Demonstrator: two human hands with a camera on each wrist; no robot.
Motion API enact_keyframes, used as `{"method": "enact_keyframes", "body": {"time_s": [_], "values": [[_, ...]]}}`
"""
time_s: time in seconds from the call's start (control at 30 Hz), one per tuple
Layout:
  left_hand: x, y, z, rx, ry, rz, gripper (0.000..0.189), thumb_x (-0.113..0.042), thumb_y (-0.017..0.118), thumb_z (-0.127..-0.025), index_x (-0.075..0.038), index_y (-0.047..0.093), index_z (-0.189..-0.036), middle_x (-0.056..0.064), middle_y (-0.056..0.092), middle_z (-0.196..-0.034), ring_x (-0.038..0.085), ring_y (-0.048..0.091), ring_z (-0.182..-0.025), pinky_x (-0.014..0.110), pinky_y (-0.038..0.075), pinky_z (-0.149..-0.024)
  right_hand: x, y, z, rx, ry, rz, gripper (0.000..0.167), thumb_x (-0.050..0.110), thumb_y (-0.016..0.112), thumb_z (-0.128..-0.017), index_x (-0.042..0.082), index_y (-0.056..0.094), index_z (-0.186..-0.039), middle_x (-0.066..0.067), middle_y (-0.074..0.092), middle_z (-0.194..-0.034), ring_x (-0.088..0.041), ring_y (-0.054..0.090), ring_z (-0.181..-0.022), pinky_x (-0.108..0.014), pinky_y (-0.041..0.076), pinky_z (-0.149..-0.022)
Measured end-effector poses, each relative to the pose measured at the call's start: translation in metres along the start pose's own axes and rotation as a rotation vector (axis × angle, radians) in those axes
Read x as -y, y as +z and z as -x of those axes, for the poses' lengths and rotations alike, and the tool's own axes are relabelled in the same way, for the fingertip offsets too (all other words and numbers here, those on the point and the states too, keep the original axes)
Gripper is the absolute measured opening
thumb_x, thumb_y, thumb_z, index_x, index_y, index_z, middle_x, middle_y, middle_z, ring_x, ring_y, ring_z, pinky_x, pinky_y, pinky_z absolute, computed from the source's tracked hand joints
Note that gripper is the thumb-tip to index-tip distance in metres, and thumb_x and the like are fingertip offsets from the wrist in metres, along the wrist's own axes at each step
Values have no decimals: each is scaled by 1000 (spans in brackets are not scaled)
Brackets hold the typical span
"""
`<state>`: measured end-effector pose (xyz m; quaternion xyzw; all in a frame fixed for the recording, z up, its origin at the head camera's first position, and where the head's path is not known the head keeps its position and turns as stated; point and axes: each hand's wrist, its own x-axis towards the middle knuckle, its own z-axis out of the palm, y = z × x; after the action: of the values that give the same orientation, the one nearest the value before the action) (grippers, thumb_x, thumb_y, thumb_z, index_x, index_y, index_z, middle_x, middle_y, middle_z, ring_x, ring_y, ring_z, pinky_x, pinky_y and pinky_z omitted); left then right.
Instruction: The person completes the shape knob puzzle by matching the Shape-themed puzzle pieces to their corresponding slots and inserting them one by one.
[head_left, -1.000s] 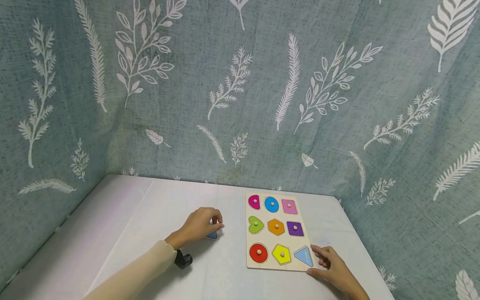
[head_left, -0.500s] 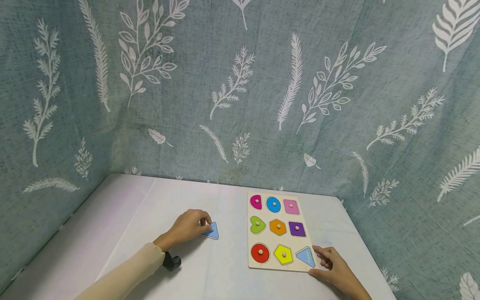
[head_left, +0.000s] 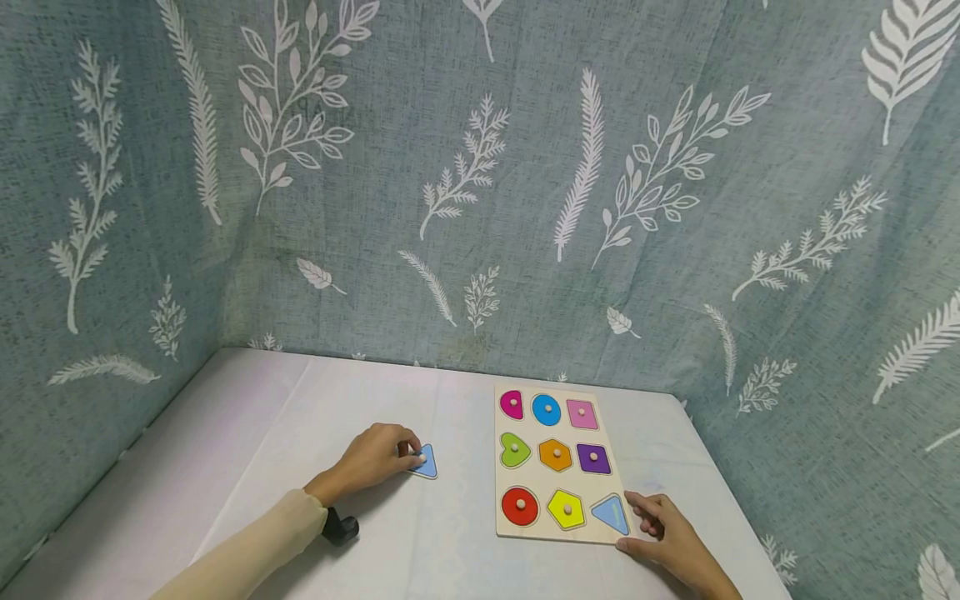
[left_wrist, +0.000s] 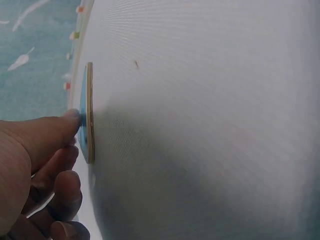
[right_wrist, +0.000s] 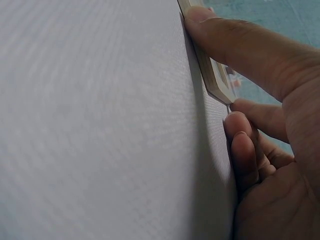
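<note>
A blue triangle puzzle piece [head_left: 428, 463] with a small knob lies on the white table, left of the wooden shape puzzle board [head_left: 528, 540]. My left hand [head_left: 372, 457] pinches its knob between thumb and fingers. Seen edge-on in the left wrist view, the piece [left_wrist: 90, 120] meets the thumb tip, and the other fingers are curled below it. At the board's near right corner is my right hand [head_left: 670, 540], thumb on the near edge and index finger at the right side. The right wrist view shows the thumb pressed on the board's edge [right_wrist: 212, 82]. Beside that corner, a blue triangle recess [head_left: 611, 514] shows without a knob.
Knobbed pieces fill the board's other places, among them a red circle [head_left: 520, 506], a yellow pentagon [head_left: 566, 509] and a purple square [head_left: 594, 458]. A leaf-patterned curtain [head_left: 525, 200] encloses the table's back and sides. A black strap device [head_left: 342, 528] sits on the left wrist.
My left hand has drawn back to the left and come down onto the triangle piece's knob, uncovering more of the piece. The right hand and the board hold their places.
</note>
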<state>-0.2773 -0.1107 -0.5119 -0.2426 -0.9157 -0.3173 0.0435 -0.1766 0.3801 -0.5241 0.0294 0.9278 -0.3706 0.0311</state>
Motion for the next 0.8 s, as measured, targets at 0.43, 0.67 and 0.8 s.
{"method": "enact_keyframes", "body": {"time_s": [0.43, 0.67, 0.8], "values": [[0, 3, -2, 2, 33, 13, 6, -23, 81, -89, -18, 79, -92, -14, 59, -74, 5, 48, -65, 26, 42, -61, 1, 0, 1, -2, 23, 4, 84, 31, 97, -69, 3, 61, -140, -5, 46, -104, -18, 44, -90, -27, 39, -72], [1, 4, -3, -6, 52, 27, 5, -22, 82, -89, -19, 79, -91, -15, 56, -72, 3, 45, -64, 25, 40, -59, 1, -1, 0, 3, 24, 2, 84, 32, 96, -70, 3, 60, -141, -5, 45, -104, -18, 43, -90, -27, 38, -72], [3, 5, -2, -10, 60, 17, 4, -23, 82, -89, -21, 78, -89, -16, 55, -71, 2, 45, -64, 25, 40, -60, 0, 0, 0, 4, 25, -9, 84, 31, 96, -70, 3, 60, -141, -5, 45, -104, -18, 43, -90, -27, 39, -72]]}}
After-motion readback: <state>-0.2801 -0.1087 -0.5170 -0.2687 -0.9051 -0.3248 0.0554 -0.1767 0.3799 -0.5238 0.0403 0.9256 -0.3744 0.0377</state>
